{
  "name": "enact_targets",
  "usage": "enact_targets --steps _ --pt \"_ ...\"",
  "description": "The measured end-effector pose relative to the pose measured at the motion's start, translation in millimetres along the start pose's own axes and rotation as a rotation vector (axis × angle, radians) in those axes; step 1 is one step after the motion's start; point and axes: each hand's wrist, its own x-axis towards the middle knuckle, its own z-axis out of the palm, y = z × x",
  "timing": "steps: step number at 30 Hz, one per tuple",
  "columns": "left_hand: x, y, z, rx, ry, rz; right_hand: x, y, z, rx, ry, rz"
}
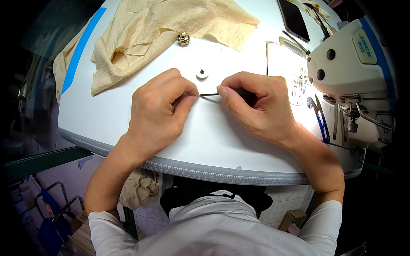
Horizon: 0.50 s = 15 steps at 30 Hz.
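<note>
My right hand is closed around a slim black pointed tool, most of which the palm and fingers hide. The tool's narrow end points left and meets the fingertips of my left hand, which are pinched together. Anything else in that pinch is too small to make out. Just beyond the gap between my hands, a small silver bobbin lies on the white table. Farther back a brass-coloured bobbin case sits beside the cream fabric.
A white sewing machine stands at the right, with blue-handled thread snips near its needle area. A phone lies at the back right. The table's front edge carries a grey ruler strip. Crumpled cloth hangs below it.
</note>
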Motion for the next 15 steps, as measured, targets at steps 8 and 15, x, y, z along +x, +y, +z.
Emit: enact_targets --steps 8,15 --pt "-0.3 0.7 0.4 0.010 -0.003 -0.011 -0.8 0.2 0.4 0.008 -0.008 0.012" --pt "-1.0 0.6 -0.8 -0.006 -0.021 -0.021 -0.6 0.2 -0.7 0.011 -0.022 0.018"
